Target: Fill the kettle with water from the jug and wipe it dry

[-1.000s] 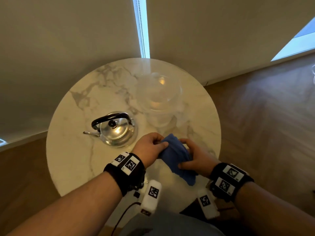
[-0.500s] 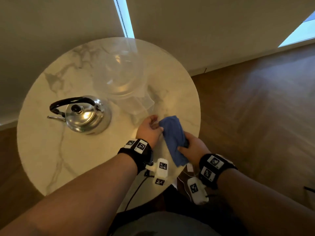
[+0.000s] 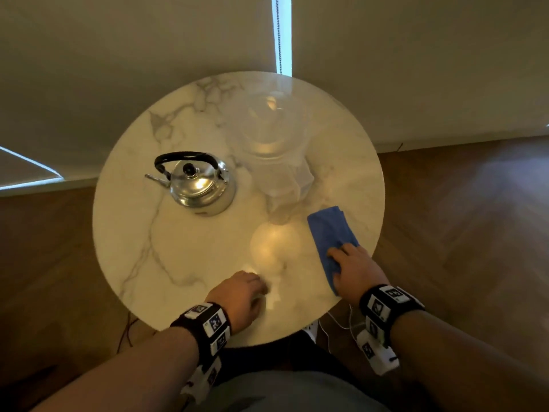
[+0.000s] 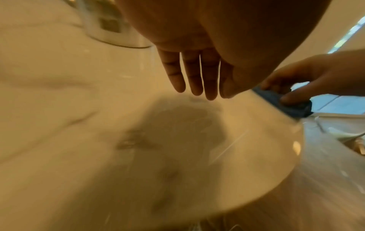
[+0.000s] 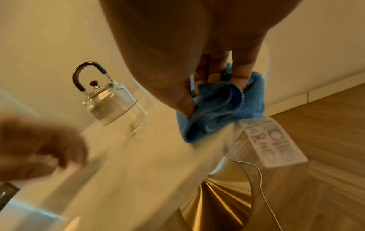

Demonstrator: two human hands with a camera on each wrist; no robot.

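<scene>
Blue cloth [image 3: 330, 233] lies at the near right edge of the marble counter [image 3: 133, 239], my right hand [image 3: 355, 270] on its near end, thumb and fingers [image 5: 244, 73] pinching the bunched folds; its label hangs past the rim. My left hand [image 3: 242, 295] hovers over the near edge, fingers [image 4: 194, 75] straight and holding nothing. Steel kettle [image 3: 200, 185] stands left of centre with its lid on, well apart from both hands; the clear jug [image 3: 274, 153] stands just beside it on the right, behind the cloth. I judge the risks to be these: the cloth slipping off the rim, and my left hand knocking the hard-to-see jug while reaching for the kettle, spilling water.
</scene>
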